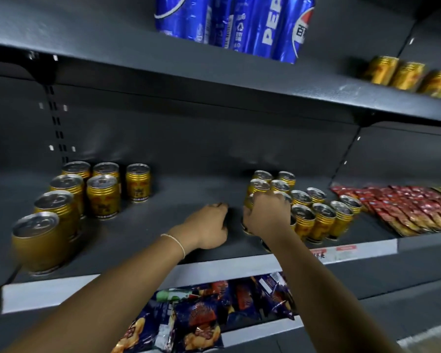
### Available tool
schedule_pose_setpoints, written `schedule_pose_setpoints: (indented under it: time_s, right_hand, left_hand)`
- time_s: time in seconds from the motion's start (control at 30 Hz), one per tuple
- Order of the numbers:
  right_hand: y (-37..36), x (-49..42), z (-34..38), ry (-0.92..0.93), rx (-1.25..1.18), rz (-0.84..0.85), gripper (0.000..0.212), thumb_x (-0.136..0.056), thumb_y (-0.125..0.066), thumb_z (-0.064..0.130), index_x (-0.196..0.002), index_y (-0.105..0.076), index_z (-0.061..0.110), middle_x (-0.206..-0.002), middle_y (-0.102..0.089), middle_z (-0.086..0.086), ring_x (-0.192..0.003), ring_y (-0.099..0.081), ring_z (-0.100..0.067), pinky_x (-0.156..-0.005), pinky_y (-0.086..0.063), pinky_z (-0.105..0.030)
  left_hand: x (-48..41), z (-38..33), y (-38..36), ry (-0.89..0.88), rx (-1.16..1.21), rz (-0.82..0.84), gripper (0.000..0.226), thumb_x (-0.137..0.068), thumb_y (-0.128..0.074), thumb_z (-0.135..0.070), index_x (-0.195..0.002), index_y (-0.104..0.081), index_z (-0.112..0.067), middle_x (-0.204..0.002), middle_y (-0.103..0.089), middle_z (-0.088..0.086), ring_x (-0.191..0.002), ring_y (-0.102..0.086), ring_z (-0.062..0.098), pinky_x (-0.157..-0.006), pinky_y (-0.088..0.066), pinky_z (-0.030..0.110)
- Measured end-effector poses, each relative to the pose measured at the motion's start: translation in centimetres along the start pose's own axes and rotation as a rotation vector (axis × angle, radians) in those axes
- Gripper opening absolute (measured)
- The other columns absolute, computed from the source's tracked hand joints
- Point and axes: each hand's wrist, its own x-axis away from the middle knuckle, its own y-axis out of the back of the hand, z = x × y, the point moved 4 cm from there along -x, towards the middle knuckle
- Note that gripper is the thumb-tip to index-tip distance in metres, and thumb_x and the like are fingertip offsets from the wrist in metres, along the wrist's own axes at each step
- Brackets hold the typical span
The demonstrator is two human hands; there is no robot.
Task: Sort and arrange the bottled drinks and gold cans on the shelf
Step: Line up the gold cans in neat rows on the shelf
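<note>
Grip of right hand [265,217] wraps gold can [247,207]; left hand [205,226] rests, loosely curled, on shelf [176,197].

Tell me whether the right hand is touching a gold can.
Touching. The head view shows the right hand gripping a gold can from above.

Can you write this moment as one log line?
left hand: rests on shelf | right hand: grips gold can | status: arranging

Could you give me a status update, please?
Left hand resting on middle shelf, empty. Right hand gripping gold can in right cluster. Nothing blocking.
</note>
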Motion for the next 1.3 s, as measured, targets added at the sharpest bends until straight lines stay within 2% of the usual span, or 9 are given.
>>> schedule_pose_setpoints:
  time_s: [0.17, 0.37, 0.53, 0.63, 0.73, 0.8, 0.9, 1.07, 1.3]
  right_hand:
    - [-0.9, -1.3, 0.2, -0.011, 0.097, 0.036, 0.051, -0.093, -0.050, 0.055, -0.121, -0.059, 0.014, -0.125, -0.057, -0.014, -0.118, -0.048, -0.038, -0.098, -0.039, -0.048]
    - [-0.4, -2.0, 0.8, -0.008, -0.089, 0.028, 0.033, -0.086, -0.066, 0.034, -0.117, -0.064, 0.021, -0.117, -0.059, -0.008, -0.109, -0.053, -0.032, -0.101, -0.043, -0.042]
    - [0.1, -1.1, 2.3, 0.079, -0.685, 0.070, 0.032, -0.075, -0.081, 0.017, -0.104, -0.071, 0.024, -0.104, -0.067, 0.008, -0.099, -0.062, -0.013, -0.090, -0.055, -0.038]
    - [0.8, -0.7, 3.6, 0.128, -1.019, 0.152, 0.039, -0.070, -0.086, 0.006, -0.096, -0.069, 0.030, -0.095, -0.070, 0.013, -0.092, -0.067, -0.005, -0.079, -0.058, -0.029]
    - [1.5, -0.3, 5.3, 0.238, -1.206, 0.223, 0.047, -0.071, -0.084, -0.001, -0.101, -0.066, 0.030, -0.098, -0.070, 0.015, -0.092, -0.066, 0.007, -0.067, -0.056, -0.017]
    - [1.6, 0.0, 6.5, 0.279, -1.274, 0.248, 0.051, -0.073, -0.082, -0.003, -0.110, -0.064, 0.028, -0.109, -0.067, 0.011, -0.097, -0.066, 0.005, -0.070, -0.056, -0.017]
    - [1.6, 0.1, 8.0, 0.239, -1.418, 0.283, 0.060, -0.074, -0.080, -0.001, -0.126, -0.059, 0.021, -0.123, -0.063, 0.005, -0.112, -0.062, -0.007, -0.089, -0.054, -0.026]
    - [1.4, 1.1, 11.6, 0.263, -1.457, 0.490, 0.059, -0.070, -0.079, 0.033, -0.124, -0.059, 0.020, -0.108, -0.074, 0.004, -0.099, -0.070, -0.010, -0.068, -0.056, -0.018]
    - [-0.2, 2.4, 17.0, 0.274, -1.583, 0.450, 0.056, -0.063, -0.083, 0.019, -0.115, -0.064, 0.008, -0.107, -0.074, -0.008, -0.100, -0.071, -0.023, -0.079, -0.058, -0.030]
  left_hand:
    - [0.0, 0.1, -0.9, 0.018, 0.025, 0.020, 0.062, -0.087, -0.053, -0.020, -0.145, -0.035, -0.006, -0.149, -0.040, 0.015, -0.135, -0.039, 0.030, -0.109, -0.038, 0.038]
    - [0.5, 1.5, -0.9, 0.046, 0.089, -0.013, 0.056, -0.088, -0.054, -0.019, -0.140, -0.041, -0.005, -0.145, -0.044, 0.016, -0.131, -0.043, 0.031, -0.106, -0.039, 0.033]
    - [1.0, 2.9, -0.4, 0.087, 0.385, -0.056, 0.055, -0.084, -0.068, -0.020, -0.135, -0.047, -0.014, -0.135, -0.057, 0.005, -0.121, -0.055, 0.023, -0.096, -0.046, 0.028]
    - [1.7, 4.3, 0.3, 0.139, 0.779, -0.054, 0.075, -0.072, -0.083, -0.015, -0.137, -0.046, -0.023, -0.125, -0.063, -0.005, -0.113, -0.060, 0.013, -0.099, -0.048, 0.028]
    - [2.6, 5.7, 1.5, 0.173, 0.871, -0.106, 0.089, -0.064, -0.088, -0.010, -0.140, -0.043, -0.025, -0.120, -0.063, -0.006, -0.107, -0.062, 0.011, -0.096, -0.051, 0.030]
    - [3.4, 6.5, 2.4, 0.185, 0.872, -0.158, 0.092, -0.059, -0.092, -0.014, -0.137, -0.044, -0.026, -0.118, -0.063, -0.008, -0.105, -0.063, 0.010, -0.095, -0.053, 0.031]
    - [4.8, 7.6, 3.8, 0.209, 0.813, -0.258, 0.092, -0.053, -0.095, -0.027, -0.132, -0.047, -0.027, -0.117, -0.060, -0.010, -0.103, -0.063, 0.010, -0.093, -0.054, 0.033]
    - [7.4, 9.5, 6.5, 0.222, 0.681, -0.398, 0.088, -0.049, -0.093, -0.040, -0.123, -0.046, -0.032, -0.110, -0.062, -0.015, -0.097, -0.062, 0.004, -0.085, -0.056, 0.029]
    - [10.6, 12.6, 8.9, 0.212, 0.386, -0.243, 0.083, -0.065, -0.088, -0.038, -0.134, -0.042, -0.028, -0.126, -0.058, -0.009, -0.113, -0.057, 0.012, -0.098, -0.050, 0.037]
